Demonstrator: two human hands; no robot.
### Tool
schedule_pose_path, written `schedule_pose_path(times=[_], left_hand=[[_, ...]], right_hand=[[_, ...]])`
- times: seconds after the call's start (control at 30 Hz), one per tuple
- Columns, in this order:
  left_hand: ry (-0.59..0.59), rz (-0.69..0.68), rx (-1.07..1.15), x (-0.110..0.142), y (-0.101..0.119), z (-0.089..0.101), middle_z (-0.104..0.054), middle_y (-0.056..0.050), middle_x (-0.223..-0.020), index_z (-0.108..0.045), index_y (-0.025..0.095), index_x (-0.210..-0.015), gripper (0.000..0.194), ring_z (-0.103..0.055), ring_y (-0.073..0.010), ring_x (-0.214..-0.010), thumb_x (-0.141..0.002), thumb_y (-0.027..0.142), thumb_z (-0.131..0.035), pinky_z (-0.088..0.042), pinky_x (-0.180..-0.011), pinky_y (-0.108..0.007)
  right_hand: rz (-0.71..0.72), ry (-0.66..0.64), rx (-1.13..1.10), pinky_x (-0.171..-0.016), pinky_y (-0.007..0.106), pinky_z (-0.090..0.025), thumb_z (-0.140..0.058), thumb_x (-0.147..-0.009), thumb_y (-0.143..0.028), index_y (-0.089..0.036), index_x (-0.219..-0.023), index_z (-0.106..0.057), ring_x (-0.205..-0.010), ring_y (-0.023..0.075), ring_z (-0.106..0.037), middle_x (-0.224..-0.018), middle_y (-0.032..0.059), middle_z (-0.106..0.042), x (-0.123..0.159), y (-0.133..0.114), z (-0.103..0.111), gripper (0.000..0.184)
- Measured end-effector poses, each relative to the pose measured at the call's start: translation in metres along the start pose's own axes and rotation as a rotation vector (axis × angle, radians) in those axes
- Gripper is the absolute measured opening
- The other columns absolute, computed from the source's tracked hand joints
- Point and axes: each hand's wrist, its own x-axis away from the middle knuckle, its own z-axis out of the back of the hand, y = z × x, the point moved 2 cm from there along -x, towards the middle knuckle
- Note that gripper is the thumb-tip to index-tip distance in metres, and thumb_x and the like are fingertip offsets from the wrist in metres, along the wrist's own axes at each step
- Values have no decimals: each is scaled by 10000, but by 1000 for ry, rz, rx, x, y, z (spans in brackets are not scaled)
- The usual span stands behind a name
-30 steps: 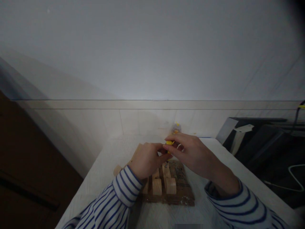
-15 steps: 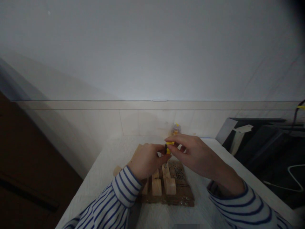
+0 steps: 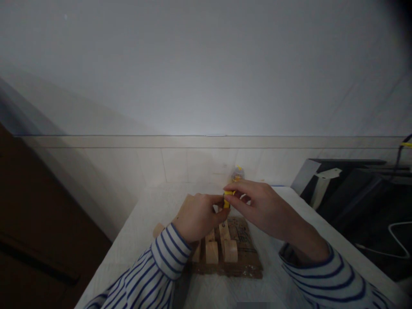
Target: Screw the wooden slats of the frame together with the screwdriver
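Note:
Between my two hands, above the brown board, is a small yellow piece with a dark part (image 3: 227,201); its exact kind is too small to tell. My left hand (image 3: 200,215) grips its dark side with thumb and index finger. From the right, the fingertips of my right hand (image 3: 257,204) pinch its yellow upper end. Below them several pale wooden blocks (image 3: 211,252) sit on a brown board or pack in clear wrap (image 3: 247,244). Part of this is hidden by my left hand and sleeve.
A small clear bottle with a yellow top (image 3: 238,173) stands at the back by the wall. Another pale wooden piece (image 3: 158,229) lies left of my left wrist on the white-covered table (image 3: 128,253). Dark flat panels (image 3: 357,193) and a white cable (image 3: 399,240) are off to the right.
Both hands stay in nearly the same place. The yellow piece has turned slightly between the fingers, and less of its dark part shows.

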Motion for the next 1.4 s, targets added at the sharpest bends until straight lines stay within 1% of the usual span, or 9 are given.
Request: schedule_pose_path(times=[0.33,0.4,0.57,0.67,0.8,0.97,1.1,1.23,1.4], left_hand=[[3,-16,14,1,1,0,-648,-8,-716,-658,190,-865,241,-528,-113,-567,-822,338,-472,-339,-510,-200],[5,-13,21,1,1,0,-649,-8,-719,-660,193,-870,250,-530,-116,-569,-816,364,-487,-343,-509,-203],[4,38,35,0,-2,-3,-662,-33,-723,-671,179,-883,359,-560,-143,-601,-793,479,-495,-391,-544,-222],[6,56,48,-1,-4,-4,-680,-45,-784,-669,180,-910,354,-586,-153,-643,-807,463,-482,-421,-590,-233],[6,67,48,-1,-5,-5,-683,-44,-776,-670,177,-908,349,-596,-158,-660,-823,447,-466,-431,-608,-237],[1,45,47,-1,-3,-3,-680,-42,-783,-667,178,-908,346,-586,-151,-653,-834,440,-453,-420,-595,-228],[-13,15,55,-2,-3,-3,-670,-25,-758,-658,193,-918,346,-570,-138,-614,-847,445,-434,-396,-559,-216],[-8,-6,37,-1,-4,-4,-651,-14,-717,-657,203,-904,348,-556,-133,-600,-858,448,-414,-373,-546,-210],[0,-7,5,-2,-2,-3,-619,-4,-663,-661,204,-901,328,-515,-118,-556,-856,425,-421,-332,-508,-198]], right_hand=[[0,-26,-6,-668,265,-435,-485,-849,-223,-183,-913,-607,-772,157,-591,-824,25,-649,0,-1,1,144],[-4,-26,-4,-668,266,-433,-483,-852,-227,-182,-910,-605,-774,159,-588,-821,26,-648,0,0,1,143],[-8,-26,9,-664,270,-432,-484,-853,-228,-173,-895,-610,-760,157,-578,-794,27,-641,-1,0,1,144],[-9,-10,14,-666,273,-438,-492,-847,-221,-173,-890,-622,-761,159,-585,-798,29,-650,-1,1,0,145],[-22,20,14,-675,283,-456,-499,-840,-234,-167,-931,-625,-768,164,-601,-833,40,-657,-1,4,-3,170],[-39,46,8,-710,313,-483,-521,-826,-274,-146,-1028,-599,-813,181,-615,-938,74,-659,1,7,-7,251],[-14,24,12,-713,312,-489,-511,-829,-242,-143,-1080,-585,-820,178,-621,-1005,86,-658,1,5,-6,280],[23,19,17,-731,304,-483,-498,-828,-193,-144,-1033,-613,-838,174,-617,-952,65,-674,1,2,-4,240],[42,23,46,-723,296,-474,-494,-837,-196,-149,-989,-626,-832,171,-613,-919,56,-676,1,3,-4,207]])
